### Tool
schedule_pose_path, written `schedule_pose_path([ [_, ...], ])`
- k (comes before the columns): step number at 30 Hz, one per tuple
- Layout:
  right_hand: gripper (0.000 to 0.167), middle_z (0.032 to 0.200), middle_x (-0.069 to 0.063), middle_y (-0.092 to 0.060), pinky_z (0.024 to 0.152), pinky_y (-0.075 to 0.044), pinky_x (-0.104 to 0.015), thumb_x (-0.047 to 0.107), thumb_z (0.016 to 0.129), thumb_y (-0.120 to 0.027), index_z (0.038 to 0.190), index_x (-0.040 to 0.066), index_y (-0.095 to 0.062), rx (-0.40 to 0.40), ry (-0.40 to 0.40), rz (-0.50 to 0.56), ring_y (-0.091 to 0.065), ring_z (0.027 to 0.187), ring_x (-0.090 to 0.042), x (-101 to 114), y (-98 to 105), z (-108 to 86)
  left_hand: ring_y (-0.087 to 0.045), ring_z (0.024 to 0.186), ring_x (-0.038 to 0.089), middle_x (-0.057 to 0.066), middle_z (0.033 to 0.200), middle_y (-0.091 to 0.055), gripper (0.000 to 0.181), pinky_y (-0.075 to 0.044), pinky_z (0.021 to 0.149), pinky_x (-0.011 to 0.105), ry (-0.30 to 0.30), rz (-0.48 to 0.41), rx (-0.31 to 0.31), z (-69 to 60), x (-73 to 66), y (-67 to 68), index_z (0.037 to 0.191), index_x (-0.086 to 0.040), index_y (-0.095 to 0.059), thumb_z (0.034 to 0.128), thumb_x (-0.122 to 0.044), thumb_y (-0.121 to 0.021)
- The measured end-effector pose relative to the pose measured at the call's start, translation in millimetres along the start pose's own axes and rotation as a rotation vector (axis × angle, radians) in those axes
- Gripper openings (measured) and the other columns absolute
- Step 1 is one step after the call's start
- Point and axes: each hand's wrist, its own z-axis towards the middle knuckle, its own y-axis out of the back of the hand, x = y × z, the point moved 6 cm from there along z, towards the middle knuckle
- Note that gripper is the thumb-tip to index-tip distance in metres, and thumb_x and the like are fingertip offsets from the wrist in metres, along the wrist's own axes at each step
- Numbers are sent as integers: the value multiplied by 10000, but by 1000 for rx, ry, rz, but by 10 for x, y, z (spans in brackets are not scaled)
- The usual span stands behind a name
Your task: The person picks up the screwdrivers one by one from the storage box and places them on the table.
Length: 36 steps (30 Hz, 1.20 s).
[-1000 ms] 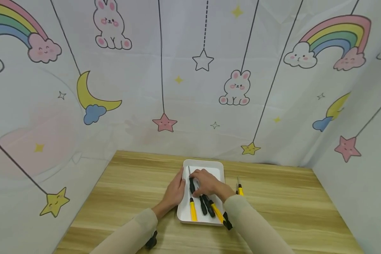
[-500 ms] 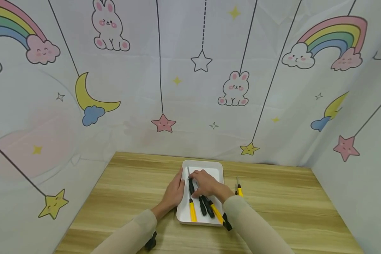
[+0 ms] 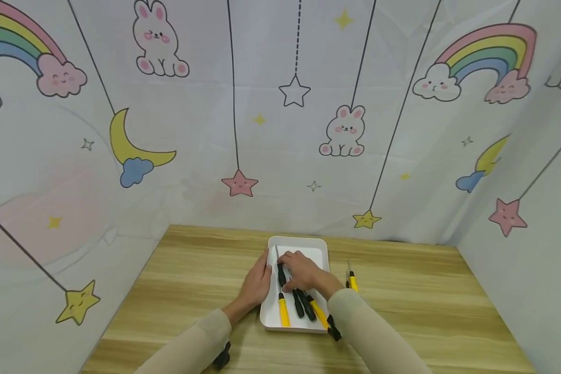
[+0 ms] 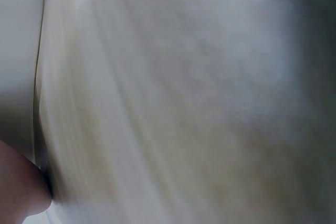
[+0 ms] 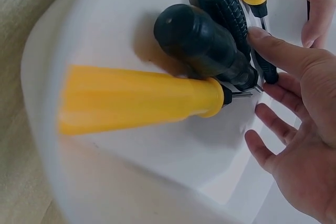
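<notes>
A white tray (image 3: 315,252) holds several screwdrivers. My right hand (image 3: 304,270) reaches into it, thumb and index finger pinching the black handle of a screwdriver (image 3: 281,274) on the tray's left side. In the right wrist view that handle (image 5: 266,67) shows between thumb and fingers; the other fingers are loosely spread. Nearer the wrist lie a thick black-handled screwdriver (image 5: 197,40), a ridged black one (image 5: 223,9) and a yellow-handled one (image 5: 142,100). Another yellow-handled screwdriver (image 3: 284,311) lies at the tray's near left. My left hand (image 3: 258,279) rests along the tray's left wall, its fingers fairly straight.
Right of the tray, a yellow-handled screwdriver (image 3: 353,282) and a partly hidden darker one lie on the wood-grain table (image 3: 425,301), beside my right forearm. A patterned white curtain (image 3: 280,130) stands behind the table. Black devices (image 3: 222,356) sit at the wrists.
Both hands and the tools in the tray have stayed almost still. The head view has shifted very slightly.
</notes>
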Motion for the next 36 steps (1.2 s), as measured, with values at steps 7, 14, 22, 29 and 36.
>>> schedule_pose_path([
  [7,733,1494,3,-567,1078,-492,-391,394,852,-905,1478,179,-591,2,-5,9,-518,1231,-193,-6,-22,4,-365,1531,393,212,1679,-357,551,-307,1239,572,-4,-4,-4,-5,6,12,1648,36,-289,1125,-81,-416],
  [14,724,1488,-15,-575,1099,-477,-381,376,856,-905,1470,156,-592,-13,9,13,-527,1224,-202,-6,-14,-16,-373,1527,386,207,1675,-367,548,-313,1240,562,-6,-4,-4,-2,16,11,1645,36,-298,1126,-87,-421],
  [22,716,1474,-27,-585,1109,-473,-392,367,860,-902,1468,144,-596,-20,18,17,-542,1240,-208,9,-16,-11,-372,1527,387,209,1674,-367,551,-308,1242,564,-1,5,-8,-4,33,14,1644,36,-301,1120,-85,-421],
  [29,715,1462,-39,-591,1123,-475,-411,371,858,-903,1462,130,-605,-2,17,-7,-567,1276,-222,30,11,-8,-372,1526,397,222,1673,-364,550,-309,1238,574,-3,5,-5,-1,32,28,1641,41,-304,1120,-92,-420],
  [36,720,1419,-36,-592,1094,-500,-410,378,850,-910,1454,131,-607,-1,16,-36,-591,1252,-218,57,6,-25,-368,1528,395,213,1677,-361,550,-306,1241,571,3,3,-6,-4,25,22,1646,34,-298,1125,-94,-420],
])
